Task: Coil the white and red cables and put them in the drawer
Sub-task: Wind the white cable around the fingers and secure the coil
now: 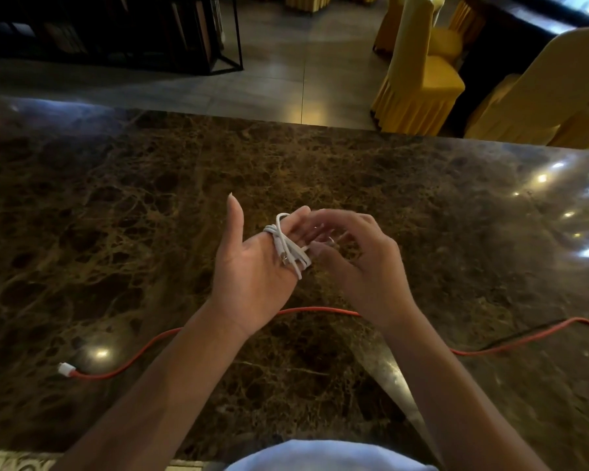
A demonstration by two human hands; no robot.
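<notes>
The white cable [288, 248] is wound in several loops around the fingers of my left hand [252, 263], whose thumb points up and palm faces right. My right hand [354, 256] is beside it, fingertips pinching the cable's free end near the coil. The red cable [317, 311] lies uncoiled on the marble counter [116, 215] under my forearms. It runs from its white plug [66, 369] at the near left across to the right edge. No drawer is in view.
Beyond the counter's far edge is tiled floor, a dark metal shelf frame [218, 35] at the back left, and yellow-covered chairs [419, 73] at the back right. Light reflections dot the counter's right side.
</notes>
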